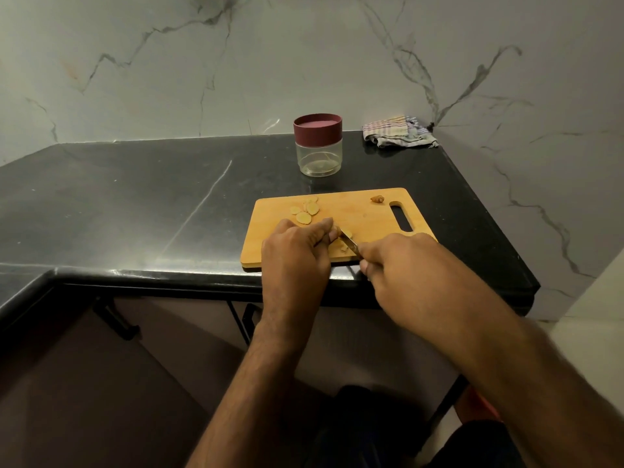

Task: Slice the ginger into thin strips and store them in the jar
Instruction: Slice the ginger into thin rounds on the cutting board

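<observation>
We pin the ginger (337, 245) under our curled left hand (297, 251), the knife (349, 243) gripped in our right hand (395, 261) slanting just beside those fingertips

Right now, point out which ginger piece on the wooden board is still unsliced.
The small brown knobbly ginger stub beside the board's handle slot; the others are flat, pale yellow slices.

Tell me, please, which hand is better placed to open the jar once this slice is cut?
Probably left: the left hand only pinches ginger, the right hand grips the knife, and the lidded jar stands beyond both.
</observation>
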